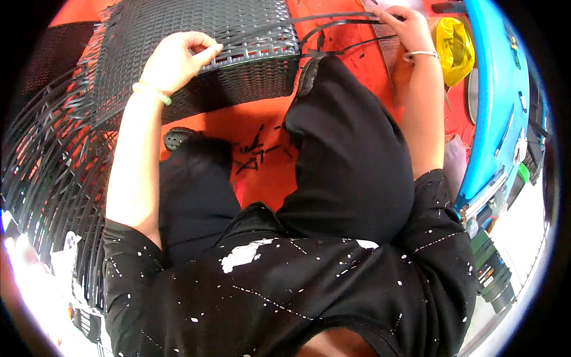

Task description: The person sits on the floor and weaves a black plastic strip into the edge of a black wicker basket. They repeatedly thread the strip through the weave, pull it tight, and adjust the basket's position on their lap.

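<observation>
A black woven rattan piece (196, 24), box-shaped with a top face and a side face, stands in front of me at the upper left. Above its near edge, my left hand (175, 62) is closed, thumb and forefinger pinched at one end of a flat black plastic strip (333, 16). That strip runs off to the right, where my right hand (409, 30) pinches it between thumb and fingers. More black strips curve out from the woven piece's right corner below it. What lies right at the left fingertips is too small to make out clearly.
Many loose black strands (47, 154) fan out on my left. Short black offcuts (253, 152) lie on the red floor (250, 193) between my legs. On the right are a yellow plastic bag (455, 53) and a blue surface (491, 89) carrying small tools.
</observation>
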The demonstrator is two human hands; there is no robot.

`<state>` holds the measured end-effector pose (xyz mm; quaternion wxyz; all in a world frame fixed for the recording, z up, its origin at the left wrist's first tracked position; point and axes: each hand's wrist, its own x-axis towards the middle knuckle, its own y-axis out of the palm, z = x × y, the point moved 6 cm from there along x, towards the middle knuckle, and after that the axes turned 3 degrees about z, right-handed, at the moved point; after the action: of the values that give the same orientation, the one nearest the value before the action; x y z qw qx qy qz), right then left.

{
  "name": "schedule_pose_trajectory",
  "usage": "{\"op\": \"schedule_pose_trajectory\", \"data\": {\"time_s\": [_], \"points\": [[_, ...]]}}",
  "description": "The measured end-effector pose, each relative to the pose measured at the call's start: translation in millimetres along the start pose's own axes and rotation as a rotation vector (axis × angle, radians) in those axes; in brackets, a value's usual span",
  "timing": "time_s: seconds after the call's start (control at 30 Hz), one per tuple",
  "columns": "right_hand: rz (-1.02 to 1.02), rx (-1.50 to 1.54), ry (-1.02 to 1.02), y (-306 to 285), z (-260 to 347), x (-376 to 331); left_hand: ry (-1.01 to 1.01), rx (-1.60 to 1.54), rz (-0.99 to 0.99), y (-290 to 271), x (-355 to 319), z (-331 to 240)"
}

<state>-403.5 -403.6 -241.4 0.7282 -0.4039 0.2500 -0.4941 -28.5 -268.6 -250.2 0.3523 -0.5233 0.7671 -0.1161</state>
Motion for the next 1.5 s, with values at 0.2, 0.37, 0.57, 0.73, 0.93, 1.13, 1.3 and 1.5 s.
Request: {"op": "schedule_pose_trajectory", "data": {"time_s": [0.2, 0.37, 0.57, 0.73, 0.93, 1.13, 1.3, 1.5], "points": [[-0.396, -0.258, -0.168, -8.6, 71.3, -13.1, 0.184, 0.182, -0.070, 20.8, 32.0, -36.9], [0.353, 0.558, -0.354, 82.8, 132.2, -4.9, 0.150, -0.072, 0.066, 45.3, 52.7, -66.7], [0.650, 0.865, 0.072, 133.9, 78.3, -12.2, -0.040, -0.406, 0.311, 59.7, 50.1, -47.7], [0.764, 0.730, 0.228, 142.9, 71.2, -29.4, -0.163, -0.601, 0.219, 70.8, 49.2, -10.5], [0.609, 0.614, 0.107, 150.5, 58.3, -16.0, -0.179, -0.651, 0.056, 87.2, 52.3, -4.8], [0.497, 0.352, 0.216, 149.7, 41.1, -23.0, 0.135, 0.110, -0.202, 105.0, 37.0, 0.2], [0.534, 0.277, 0.221, 149.3, 46.0, -21.9, 0.311, 0.373, -0.302, 107.3, 31.2, -16.6], [0.589, 0.226, 0.050, 158.5, 57.3, -16.8, 0.339, 0.433, -0.347, 108.9, 35.7, -17.6]]}}
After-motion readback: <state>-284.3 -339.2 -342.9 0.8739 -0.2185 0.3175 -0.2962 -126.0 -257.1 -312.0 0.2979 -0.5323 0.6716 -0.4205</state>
